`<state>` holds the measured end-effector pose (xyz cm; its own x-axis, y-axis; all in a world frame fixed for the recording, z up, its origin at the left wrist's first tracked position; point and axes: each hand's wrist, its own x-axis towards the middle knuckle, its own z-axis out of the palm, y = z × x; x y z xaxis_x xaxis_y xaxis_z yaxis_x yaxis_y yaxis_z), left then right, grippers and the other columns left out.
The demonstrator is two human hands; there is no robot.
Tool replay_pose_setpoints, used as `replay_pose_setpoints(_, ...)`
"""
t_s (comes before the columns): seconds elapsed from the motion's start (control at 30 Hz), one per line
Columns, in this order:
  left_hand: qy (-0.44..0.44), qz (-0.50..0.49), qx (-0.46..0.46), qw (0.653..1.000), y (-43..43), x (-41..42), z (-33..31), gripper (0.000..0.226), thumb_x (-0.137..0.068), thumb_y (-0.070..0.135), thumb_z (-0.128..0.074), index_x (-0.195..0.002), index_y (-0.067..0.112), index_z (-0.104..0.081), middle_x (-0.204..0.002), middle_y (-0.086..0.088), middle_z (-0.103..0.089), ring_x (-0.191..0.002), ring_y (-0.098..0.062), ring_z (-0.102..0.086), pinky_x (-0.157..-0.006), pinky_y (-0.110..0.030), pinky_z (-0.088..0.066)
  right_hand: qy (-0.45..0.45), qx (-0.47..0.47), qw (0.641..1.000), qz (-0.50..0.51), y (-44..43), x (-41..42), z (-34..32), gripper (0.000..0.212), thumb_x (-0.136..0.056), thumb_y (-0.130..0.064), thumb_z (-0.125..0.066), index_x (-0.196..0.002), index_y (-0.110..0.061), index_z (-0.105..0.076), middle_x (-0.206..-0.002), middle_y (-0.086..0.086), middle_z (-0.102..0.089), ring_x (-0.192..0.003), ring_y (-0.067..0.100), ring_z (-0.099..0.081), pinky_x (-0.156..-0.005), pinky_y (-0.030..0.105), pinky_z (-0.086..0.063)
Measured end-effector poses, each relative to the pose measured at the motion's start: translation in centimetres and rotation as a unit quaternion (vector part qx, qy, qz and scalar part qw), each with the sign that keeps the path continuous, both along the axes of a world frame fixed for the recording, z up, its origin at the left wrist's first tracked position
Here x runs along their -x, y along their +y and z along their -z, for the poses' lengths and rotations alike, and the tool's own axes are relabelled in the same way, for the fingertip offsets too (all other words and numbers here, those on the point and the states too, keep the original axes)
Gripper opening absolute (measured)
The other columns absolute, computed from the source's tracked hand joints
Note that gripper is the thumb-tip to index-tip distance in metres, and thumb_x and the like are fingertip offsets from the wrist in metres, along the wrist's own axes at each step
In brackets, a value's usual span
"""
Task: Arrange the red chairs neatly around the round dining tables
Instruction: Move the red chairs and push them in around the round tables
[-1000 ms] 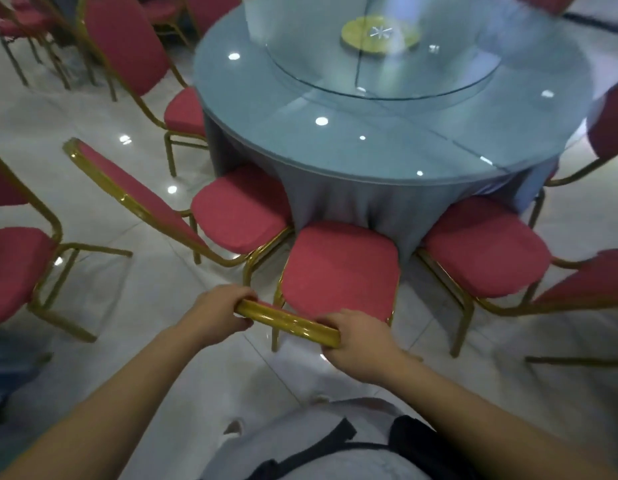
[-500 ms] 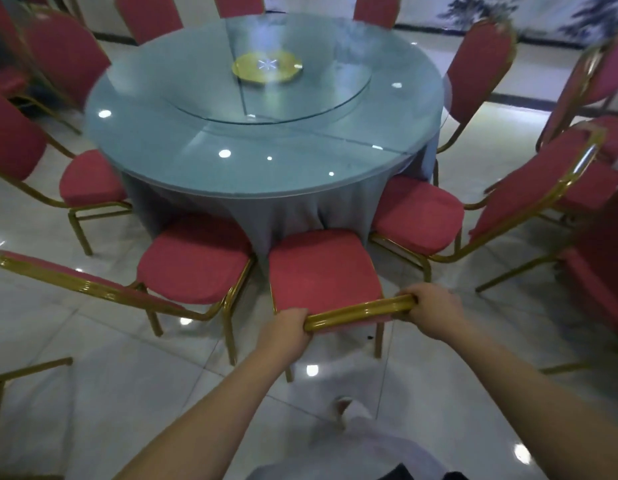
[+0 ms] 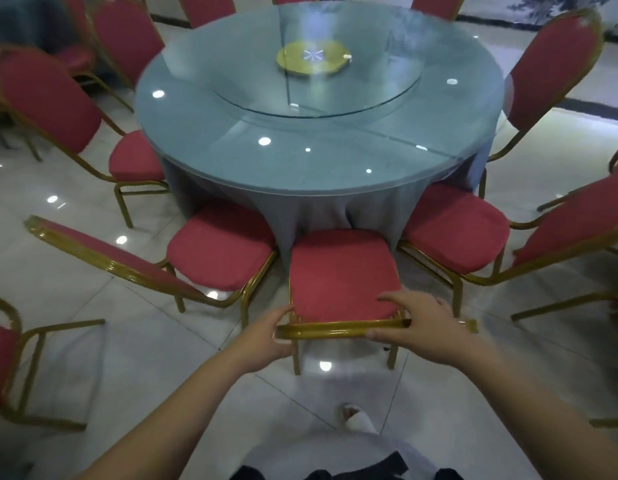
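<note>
Hands point(image 3: 266, 337) point(image 3: 423, 329) clasp red chair point(image 3: 338, 271), gilt tubular rail point(image 3: 335, 329).

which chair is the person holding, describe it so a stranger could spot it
Start at the round glass-topped table with the grey cloth. At its near edge three red seats sit side by side; take the middle chair. It alone has the left hand and right hand on its gold back rail.
</note>
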<state>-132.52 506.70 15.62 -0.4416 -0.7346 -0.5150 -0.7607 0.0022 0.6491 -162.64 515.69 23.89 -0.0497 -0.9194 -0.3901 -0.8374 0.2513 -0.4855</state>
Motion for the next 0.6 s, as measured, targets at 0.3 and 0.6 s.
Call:
replay_pose_setpoints(0.3,-0.050,-0.235,0.055,0.969,1.7,-10.1,-2.1,0.081,-0.083,0.044,-0.072,-0.151,0.039,-0.026,-0.157,0.009,-0.029,-0.140,-0.011,-0.032,-0.108,-0.026,-0.028,-0.168,0.045,0.975,-0.139,-9.4,-9.6,0.6,0.067,-0.079,-0.051,-0.075,-0.139,-0.032,-0.051,-0.139,-0.010,-0.050,-0.130,0.009,-0.045,-0.110,0.033,-0.035)
replay_pose_setpoints(0.6,0.007,-0.340,0.089,0.936,-0.8,-24.3,-2.8,0.078,-0.083,0.051,-0.070,-0.147,0.047,-0.026,-0.155,0.015,-0.027,-0.137,-0.008,-0.033,-0.109,-0.032,-0.035,-0.202,0.012,0.960,-0.195,-15.5,-25.8,3.0,0.089,-0.066,-0.069,-0.068,-0.144,-0.037,-0.040,-0.135,-0.021,-0.041,-0.127,0.002,-0.040,-0.104,0.025,-0.034)
